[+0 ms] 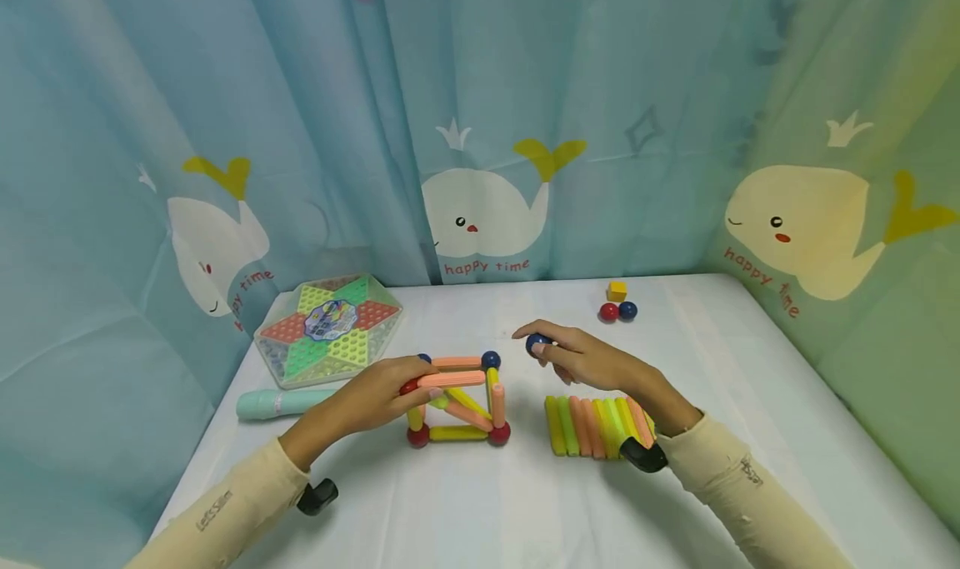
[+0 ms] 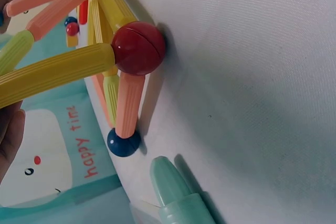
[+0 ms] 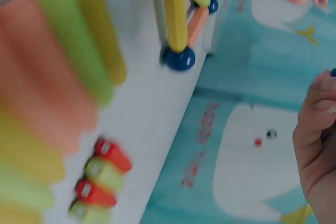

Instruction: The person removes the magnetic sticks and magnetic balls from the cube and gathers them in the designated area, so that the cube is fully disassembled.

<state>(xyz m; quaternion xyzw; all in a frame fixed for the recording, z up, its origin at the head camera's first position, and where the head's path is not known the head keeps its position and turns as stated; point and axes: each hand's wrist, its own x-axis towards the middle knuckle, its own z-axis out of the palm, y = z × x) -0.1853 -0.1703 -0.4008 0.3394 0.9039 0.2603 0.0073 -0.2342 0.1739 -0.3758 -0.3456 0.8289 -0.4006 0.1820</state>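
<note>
A frame of magnetic rods (image 1: 459,433) and balls stands on the table, with red balls (image 1: 498,433) at its front corners and blue balls (image 1: 491,360) at the back. My left hand (image 1: 378,396) grips a red ball (image 1: 409,386) at the frame's upper left, and an orange rod (image 1: 453,379) points right from it. To the right, my right hand (image 1: 592,361) pinches a loose blue ball (image 1: 536,344) between thumb and fingers, above the table and apart from the frame. In the left wrist view, a yellow rod (image 2: 58,74) slants up from a red corner ball (image 2: 139,48).
A row of coloured rods (image 1: 592,426) lies below my right hand, with short red and green rods (image 3: 107,156) near it. Farther back sit a red ball (image 1: 608,311), a blue ball (image 1: 627,311) and a yellow cube (image 1: 617,291). At left are a star-patterned game board (image 1: 330,323) and a teal cylinder (image 1: 277,403).
</note>
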